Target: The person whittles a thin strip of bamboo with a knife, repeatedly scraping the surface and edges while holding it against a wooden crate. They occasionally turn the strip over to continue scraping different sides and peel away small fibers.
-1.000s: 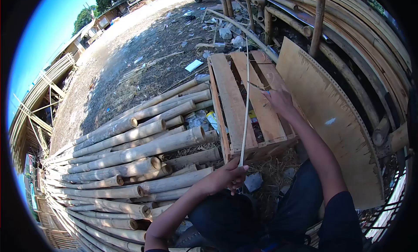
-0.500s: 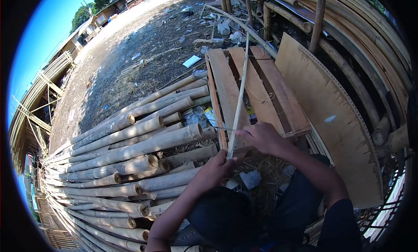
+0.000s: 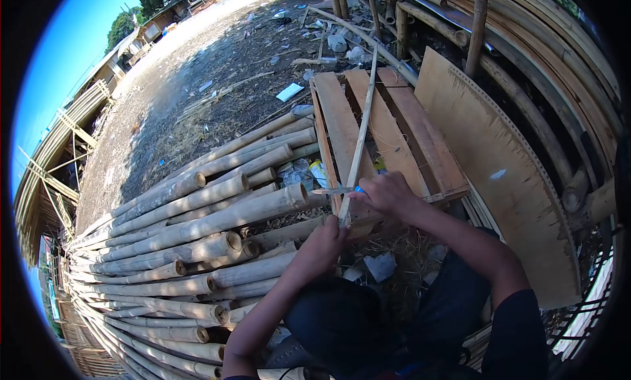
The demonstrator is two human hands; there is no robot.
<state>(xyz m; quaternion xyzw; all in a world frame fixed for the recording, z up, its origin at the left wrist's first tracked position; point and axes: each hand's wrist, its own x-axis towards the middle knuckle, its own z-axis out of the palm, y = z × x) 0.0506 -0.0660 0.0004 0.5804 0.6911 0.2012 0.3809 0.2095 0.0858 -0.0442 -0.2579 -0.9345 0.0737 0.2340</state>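
Bamboo strip [image 3: 359, 134] in left grip [image 3: 323, 247]; right hand [image 3: 388, 193], clenched on knife [image 3: 336, 191], now nearer its base

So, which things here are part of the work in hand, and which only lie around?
In use: thin pale bamboo strip; knife with blue handle; left hand; right hand.
Lying about: stacked thick bamboo poles; brown wooden pallet; curved plywood sheet.

- Stacked bamboo poles [image 3: 197, 229] at nine o'clock.
- Wooden pallet [image 3: 388, 137] near centre.
- Plywood sheet [image 3: 506, 176] at three o'clock.
- Littered dirt ground [image 3: 217, 71] at eleven o'clock.
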